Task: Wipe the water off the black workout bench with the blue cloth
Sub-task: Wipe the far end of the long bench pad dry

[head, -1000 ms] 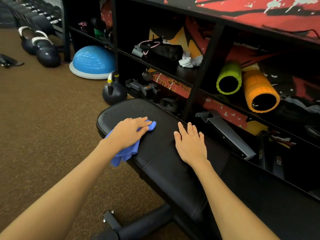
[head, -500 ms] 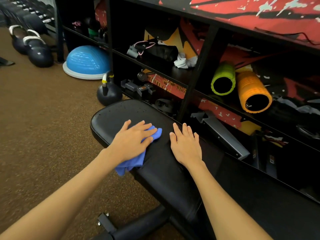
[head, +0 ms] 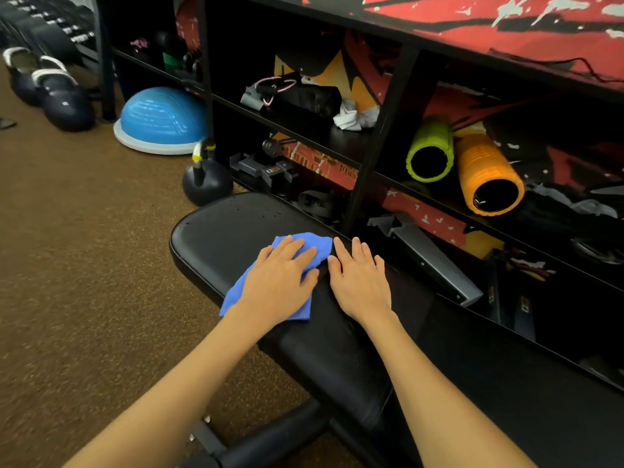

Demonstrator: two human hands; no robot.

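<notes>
The black bench (head: 216, 238) runs from the centre of the frame down to the lower right, its rounded end pointing toward the upper left. The blue cloth (head: 322, 246) lies on the padded top just below frame centre, one corner hanging over the pad's left edge. The left hand (head: 282, 282) lies flat on the cloth, palm down, fingers straight and slightly spread, pressing it against the pad. The right hand (head: 359, 282) rests palm down on the bare pad just to the right of the cloth, fingers straight and close together, its thumb side touching or nearly touching the cloth's edge; which of the two cannot be determined. Small water drops (head: 250, 207) speckle the pad's end above the cloth. A black foot bar (head: 270, 437) of the bench shows at the bottom centre. The floor (head: 84, 265) at left is brown and speckled. A dark kettlebell (head: 206, 184) stands just above the bench's end, and a blue dome (head: 162, 119) sits on the floor in the upper left, beside further kettlebells (head: 64, 106). A black shelf rack (head: 378, 146) fills the upper right, holding a green roller (head: 430, 153) just beside an orange roller (head: 486, 177), and a white rag (head: 354, 116) at top centre.
</notes>
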